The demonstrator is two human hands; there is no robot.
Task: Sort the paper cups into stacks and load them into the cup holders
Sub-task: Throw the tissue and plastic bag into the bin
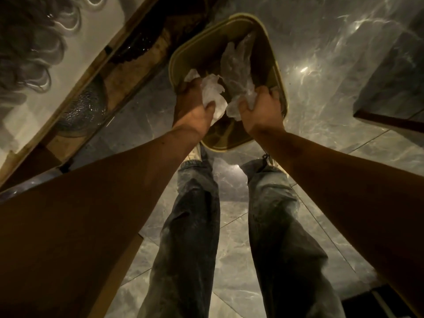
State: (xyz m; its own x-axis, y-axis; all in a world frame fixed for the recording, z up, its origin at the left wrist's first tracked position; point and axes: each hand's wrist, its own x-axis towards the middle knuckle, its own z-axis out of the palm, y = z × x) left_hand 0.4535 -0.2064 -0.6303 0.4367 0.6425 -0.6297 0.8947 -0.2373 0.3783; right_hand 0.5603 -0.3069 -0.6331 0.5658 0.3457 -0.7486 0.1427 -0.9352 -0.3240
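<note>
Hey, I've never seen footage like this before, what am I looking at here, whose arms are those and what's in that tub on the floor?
There is no machine here. A camera worn on a person's head looks straight down, so you see their own two bare arms, their jeans and the grey tiled floor.

On the floor, in front of their feet, stands a yellowish bin with a rounded rim. Inside it lies crumpled clear plastic wrap.

The left hand grips a crumpled white piece over the bin. The right hand grips another crumpled wad beside it.

At the left is a wooden counter edge. No paper cups or cup holders show in this picture.
</note>
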